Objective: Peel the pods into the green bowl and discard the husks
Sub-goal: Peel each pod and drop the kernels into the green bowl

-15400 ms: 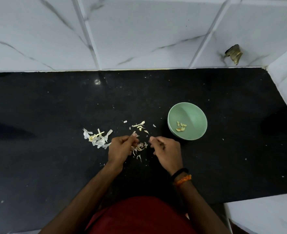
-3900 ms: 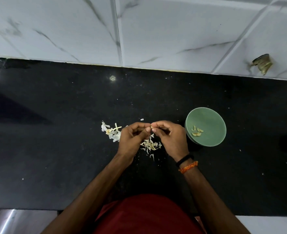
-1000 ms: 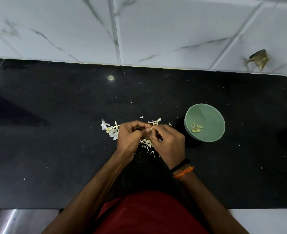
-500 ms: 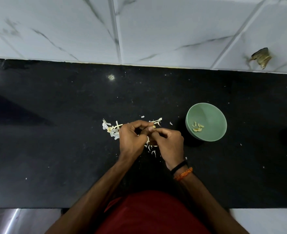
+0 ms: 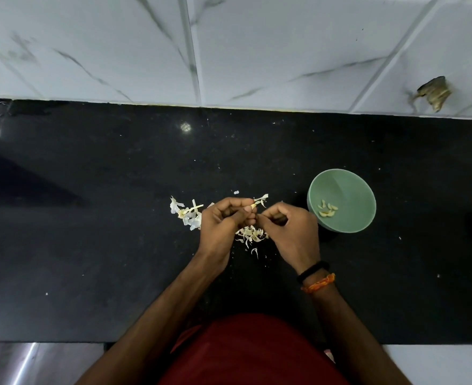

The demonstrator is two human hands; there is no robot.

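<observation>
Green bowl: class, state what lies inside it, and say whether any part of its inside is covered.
Inside the green bowl lie a few pale peeled pieces, left of centre. Nothing covers the inside; the right hand stays beside the rim.

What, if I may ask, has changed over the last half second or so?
The hands have drawn slightly apart: the left hand still pinches the pod, and the right hand stays curled beside it. The bowl, its peeled pieces and the husks on the counter lie as before.
</observation>
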